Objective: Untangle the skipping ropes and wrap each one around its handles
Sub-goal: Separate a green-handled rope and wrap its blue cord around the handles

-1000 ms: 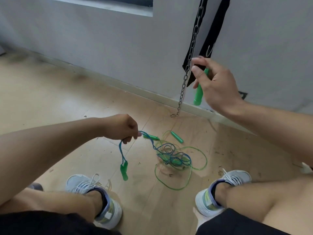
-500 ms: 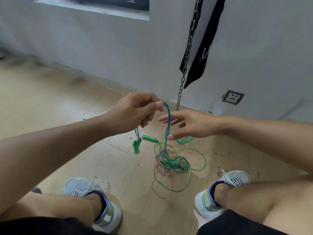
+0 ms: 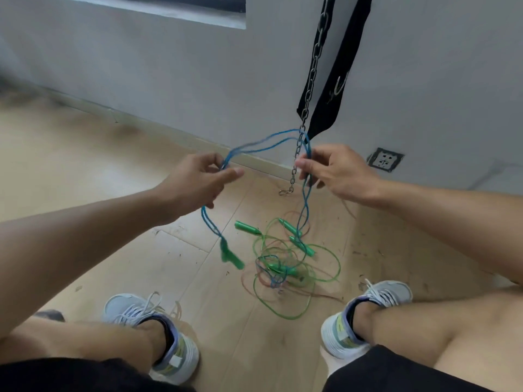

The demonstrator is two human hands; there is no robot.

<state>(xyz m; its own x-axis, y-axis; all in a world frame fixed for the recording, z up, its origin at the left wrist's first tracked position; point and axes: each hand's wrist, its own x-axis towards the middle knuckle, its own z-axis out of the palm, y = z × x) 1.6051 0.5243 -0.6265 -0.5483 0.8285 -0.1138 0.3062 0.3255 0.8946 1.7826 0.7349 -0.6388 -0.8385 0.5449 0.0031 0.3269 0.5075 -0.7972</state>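
A blue skipping rope [image 3: 266,142] arcs doubled between my two hands above the floor. My left hand [image 3: 199,179] pinches it at the left; below that hand the rope drops to a dangling green handle [image 3: 230,254]. My right hand [image 3: 332,169] grips the rope at the right, and from there it runs down into the tangle [image 3: 283,268]. The tangle lies on the wooden floor between my feet: green rope loops, a thin reddish rope and blue strands knotted together. Three green handles [image 3: 246,227] lie at its far side.
A metal chain [image 3: 311,77] and a black strap [image 3: 338,80] hang in front of the grey wall, the chain's hook just above the floor. A wall socket [image 3: 384,159] sits low on the right. My two shoes [image 3: 147,321] flank the tangle.
My hands have moved apart and up, stretching the blue rope into an arc. My right hand, open half a second ago, now grips the rope. The dangling handle swings lower on the left.
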